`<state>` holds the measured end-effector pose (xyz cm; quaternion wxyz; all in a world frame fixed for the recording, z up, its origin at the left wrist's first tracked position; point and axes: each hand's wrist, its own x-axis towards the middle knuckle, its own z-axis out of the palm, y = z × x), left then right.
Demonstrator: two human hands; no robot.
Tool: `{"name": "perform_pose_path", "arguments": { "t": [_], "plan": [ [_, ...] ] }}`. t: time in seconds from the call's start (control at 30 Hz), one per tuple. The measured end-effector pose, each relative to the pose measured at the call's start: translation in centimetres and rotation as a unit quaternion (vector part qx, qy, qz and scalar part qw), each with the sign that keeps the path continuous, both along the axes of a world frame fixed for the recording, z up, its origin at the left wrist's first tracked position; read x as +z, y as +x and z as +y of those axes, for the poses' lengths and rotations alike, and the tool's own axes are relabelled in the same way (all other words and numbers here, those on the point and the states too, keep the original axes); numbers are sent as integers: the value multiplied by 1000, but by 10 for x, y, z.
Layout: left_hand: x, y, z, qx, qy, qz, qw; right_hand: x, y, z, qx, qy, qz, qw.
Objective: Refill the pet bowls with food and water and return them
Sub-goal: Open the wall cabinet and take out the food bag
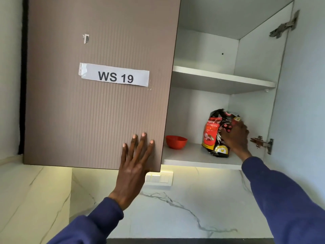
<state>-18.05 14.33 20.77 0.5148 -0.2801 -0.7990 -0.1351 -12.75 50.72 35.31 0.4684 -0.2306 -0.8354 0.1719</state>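
Red-and-black puppy food bag (pixel 215 133) upright on the lower cabinet shelf (pixel 191 155), right hand (pixel 234 136) wrapped around its right side, fingers (pixel 226 127) curled onto the crinkled front and clamped on it. Just below those fingers, a yellow round mark near the bag's bottom edge. Well to the left of the gripping fingers, on the same shelf and apart from the bag, a small red bowl (pixel 176 142). Above the fingers, an upper shelf (pixel 221 80) of white board. Right of the hand, a metal hinge (pixel 262 142) on the cabinet's side wall; another hinge (pixel 284 26) near the top. Left hand (pixel 135 161) pressed flat against the brown ribbed cabinet door (pixel 98 106), fingers (pixel 143 143) straight and spread apart, tips near the door's lower right corner, holding nothing. Up and left of those fingertips, a taped white label (pixel 115 76) reading "WS 19". Under the left palm, a white switch plate (pixel 159 178) on the marble-patterned wall (pixel 175 208). Blue sleeves (pixel 281 199) on both arms.
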Motion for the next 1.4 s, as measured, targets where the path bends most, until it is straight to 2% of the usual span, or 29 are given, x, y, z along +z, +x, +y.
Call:
{"name": "perform_pose_path", "arguments": {
  "t": [0.2, 0.3, 0.5, 0.83, 1.03, 1.23, 1.4],
  "plan": [
    [-4, -10, 2, 7, -12, -1, 1000, -7, -45, 26, -2, -165, 90, 982],
    [-5, -16, 1, 14, -12, -7, 1000, -17, -60, 27, -18, -141, 134, 981],
    [-5, -16, 2, 27, -15, -17, 999, -19, -67, 39, 42, -131, 212, 968],
    [-2, -6, 5, 34, -8, -16, 999, -24, -55, 28, 147, -199, 334, 910],
    [-6, -12, 3, 6, -2, -15, 1000, -28, -35, 0, 194, -190, 387, 881],
    [0, -7, 0, -21, -1, -28, 999, -26, -12, -30, 261, -220, 402, 850],
    [7, 5, -3, -101, 39, -47, 993, -25, 18, -53, 316, -240, 414, 819]
  ]
}}
